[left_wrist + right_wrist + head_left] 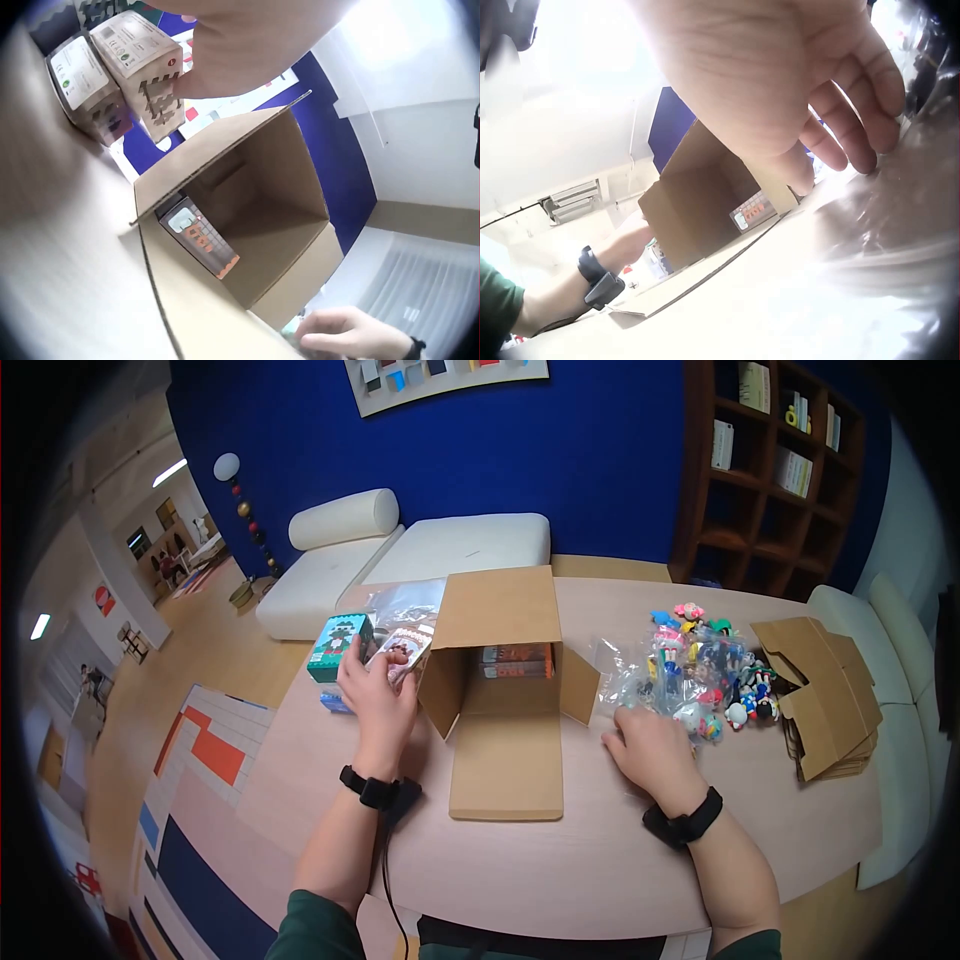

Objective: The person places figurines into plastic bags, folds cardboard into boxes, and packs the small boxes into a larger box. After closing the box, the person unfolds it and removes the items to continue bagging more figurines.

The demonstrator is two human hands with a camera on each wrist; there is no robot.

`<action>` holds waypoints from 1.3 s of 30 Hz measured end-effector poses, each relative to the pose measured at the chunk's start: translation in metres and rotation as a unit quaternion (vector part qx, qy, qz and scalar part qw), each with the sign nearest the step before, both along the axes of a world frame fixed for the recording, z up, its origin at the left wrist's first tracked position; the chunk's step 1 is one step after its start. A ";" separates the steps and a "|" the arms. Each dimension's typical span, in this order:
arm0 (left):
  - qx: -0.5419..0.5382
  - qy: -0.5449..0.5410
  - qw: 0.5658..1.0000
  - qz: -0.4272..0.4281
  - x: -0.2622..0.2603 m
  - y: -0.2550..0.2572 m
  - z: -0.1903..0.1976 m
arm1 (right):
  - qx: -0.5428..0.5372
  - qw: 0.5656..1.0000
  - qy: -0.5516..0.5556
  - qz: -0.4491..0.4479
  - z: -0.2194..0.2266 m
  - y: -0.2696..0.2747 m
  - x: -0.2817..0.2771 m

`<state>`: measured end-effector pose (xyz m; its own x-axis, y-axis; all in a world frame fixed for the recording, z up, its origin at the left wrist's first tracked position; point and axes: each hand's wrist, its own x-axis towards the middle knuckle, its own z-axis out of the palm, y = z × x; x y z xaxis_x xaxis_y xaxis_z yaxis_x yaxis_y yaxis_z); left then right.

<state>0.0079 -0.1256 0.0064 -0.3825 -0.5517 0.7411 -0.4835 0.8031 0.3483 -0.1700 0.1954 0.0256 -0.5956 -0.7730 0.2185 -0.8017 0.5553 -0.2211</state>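
Observation:
My left hand [376,698] grips a small printed box [408,644], pale with a brown pattern, left of the open cardboard carton [502,605]. In the left wrist view the thumb lies along this box's side, and a similar box [81,75] stands against it. A green box [336,650] is just left of the hand. The carton lies on its side, mouth toward me, with dark boxes with orange print [517,662] inside. My right hand [655,755] rests by the clear plastic bags [622,675], its fingers loosely bent and holding nothing.
Colourful small figures [705,670], some bagged, are heaped right of the carton. Folded brown cardboard [825,705] lies at the table's right end. Clear plastic [405,600] lies behind the small boxes, and a blue item [335,703] sits below the green box. The carton's flaps spread outward.

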 end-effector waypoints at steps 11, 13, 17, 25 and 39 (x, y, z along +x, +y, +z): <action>0.015 -0.099 0.994 0.051 0.005 0.016 0.017 | 0.002 1.000 -0.006 -0.008 0.002 0.000 0.003; 0.017 -0.055 0.998 0.026 0.004 0.020 0.022 | 0.005 1.000 -0.007 -0.011 0.002 0.000 0.003; -0.047 0.076 0.985 -0.147 0.006 0.043 0.050 | 0.002 1.000 -0.007 -0.007 0.002 0.000 0.004; 0.043 -0.081 0.874 -0.478 -0.014 0.109 0.067 | -0.003 1.000 -0.003 0.001 -0.004 0.001 0.001; 0.008 -0.193 0.953 -0.235 -0.056 0.107 0.032 | -0.021 1.000 -0.018 0.012 -0.005 0.003 -0.002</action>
<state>-0.0485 -0.0188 0.0388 -0.8324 -0.2618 0.4885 -0.1655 0.9586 0.2317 -0.1722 0.1981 0.0205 -0.5846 -0.7781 0.2298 -0.8061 0.5248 -0.2735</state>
